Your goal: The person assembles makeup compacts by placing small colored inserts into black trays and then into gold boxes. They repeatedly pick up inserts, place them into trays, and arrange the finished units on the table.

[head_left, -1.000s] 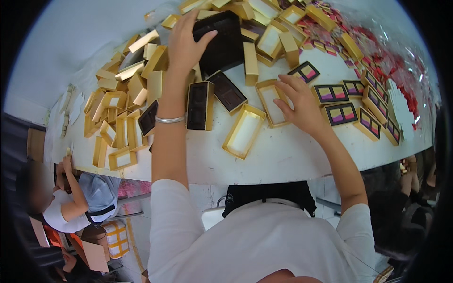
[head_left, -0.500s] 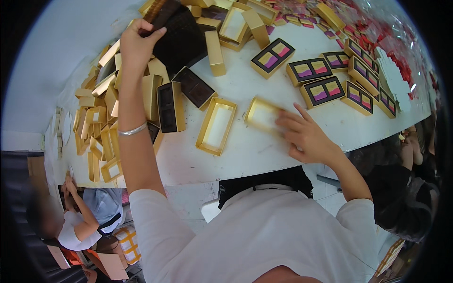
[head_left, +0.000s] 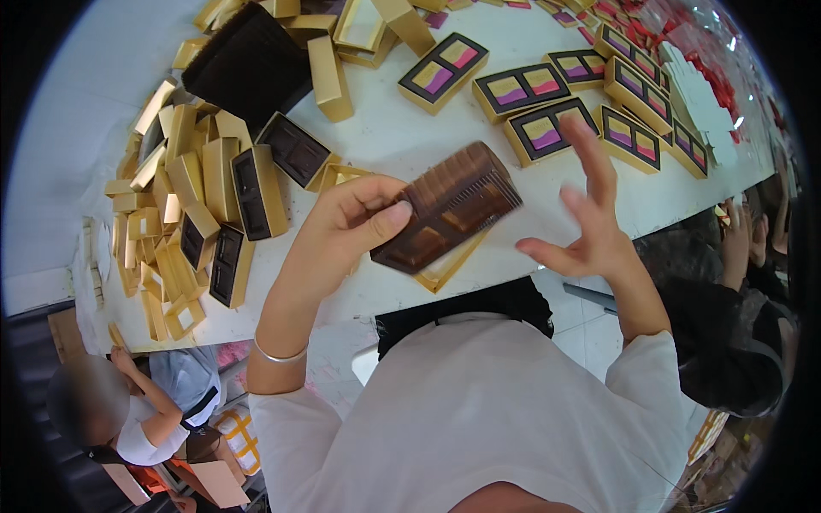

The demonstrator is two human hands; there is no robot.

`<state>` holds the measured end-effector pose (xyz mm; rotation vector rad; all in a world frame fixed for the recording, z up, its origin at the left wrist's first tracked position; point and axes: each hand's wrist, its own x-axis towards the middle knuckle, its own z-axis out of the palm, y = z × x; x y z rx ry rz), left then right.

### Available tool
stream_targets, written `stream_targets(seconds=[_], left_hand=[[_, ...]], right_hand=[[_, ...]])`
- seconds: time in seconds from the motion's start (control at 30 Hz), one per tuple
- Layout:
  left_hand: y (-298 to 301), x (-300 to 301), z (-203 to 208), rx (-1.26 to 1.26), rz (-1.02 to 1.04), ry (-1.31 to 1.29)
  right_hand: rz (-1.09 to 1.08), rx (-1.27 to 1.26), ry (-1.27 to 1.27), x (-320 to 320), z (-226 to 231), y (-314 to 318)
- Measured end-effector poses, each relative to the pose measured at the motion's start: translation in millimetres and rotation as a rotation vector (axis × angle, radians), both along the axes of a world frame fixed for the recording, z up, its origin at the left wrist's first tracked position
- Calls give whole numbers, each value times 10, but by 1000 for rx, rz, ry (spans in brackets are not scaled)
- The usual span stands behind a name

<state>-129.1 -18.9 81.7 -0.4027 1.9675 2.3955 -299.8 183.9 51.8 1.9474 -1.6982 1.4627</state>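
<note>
My left hand (head_left: 342, 235) grips a small stack of dark brown two-compartment plastic tray inserts (head_left: 457, 209), thumb on top. Beneath the stack, the edge of an open gold box (head_left: 449, 267) shows at the table's front; the rest of it is covered. Another open gold box (head_left: 340, 173) lies partly hidden behind my left hand. My right hand (head_left: 590, 205) hovers to the right of the inserts, fingers spread, slightly blurred and holding nothing. Gold boxes fitted with dark inserts (head_left: 297, 150) lie left of my left hand.
A large stack of black inserts (head_left: 248, 68) and a heap of gold boxes (head_left: 184, 184) fill the left of the table. Several filled boxes (head_left: 520, 90) with purple and pink pieces lie right. Co-workers sit at left (head_left: 150, 419) and right (head_left: 723, 333).
My left hand has come from the big insert stack toward me, carrying a small stack of inserts. My right hand has left the gold box and lifted, fingers spreading.
</note>
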Motion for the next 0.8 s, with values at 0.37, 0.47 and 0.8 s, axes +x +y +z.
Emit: stream_targets(seconds=[0.37, 0.47, 0.8], left_hand=[[565, 474, -155, -1352, 326, 6], [834, 518, -431, -1160, 227, -77], [414, 282, -543, -1033, -10, 37]], right_hand=[[109, 490, 250, -282, 115, -101], [196, 637, 215, -212, 40, -212], [320, 739, -179, -117, 64, -122]])
